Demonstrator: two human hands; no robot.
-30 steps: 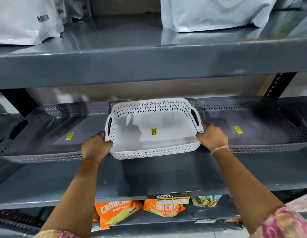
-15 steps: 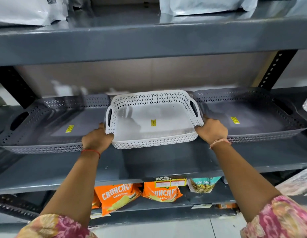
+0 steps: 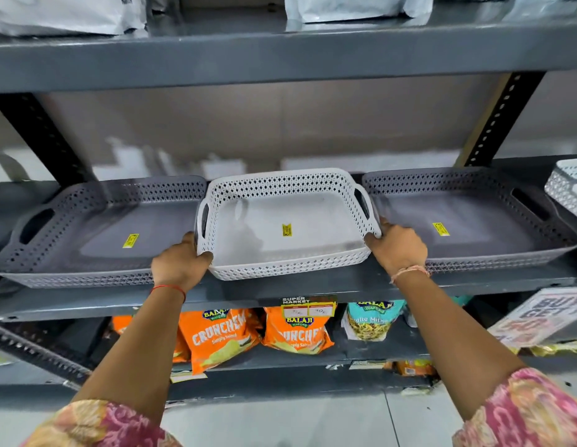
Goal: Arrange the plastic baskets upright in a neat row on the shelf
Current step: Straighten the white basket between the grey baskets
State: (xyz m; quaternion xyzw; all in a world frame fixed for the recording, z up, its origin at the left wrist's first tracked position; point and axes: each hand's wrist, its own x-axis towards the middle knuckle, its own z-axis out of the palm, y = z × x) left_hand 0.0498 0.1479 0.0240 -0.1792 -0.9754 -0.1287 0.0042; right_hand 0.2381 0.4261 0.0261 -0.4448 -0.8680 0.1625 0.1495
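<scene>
So the white basket [image 3: 285,224] sits on the shelf [image 3: 280,290] between two grey baskets [image 3: 100,230], with the left hand [image 3: 180,262] and right hand [image 3: 397,250] clamped on its near corners. Looks light and stiff, though that perforated rim probably flexes, so the side handles seem like the better hold. Compared with a second ago it's barely budged; mostly the view dropped, and another white basket [image 3: 569,185] now shows far right.

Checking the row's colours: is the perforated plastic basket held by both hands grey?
No, the perforated plastic basket gripped by both hands is white; its two neighbours are grey.
</scene>
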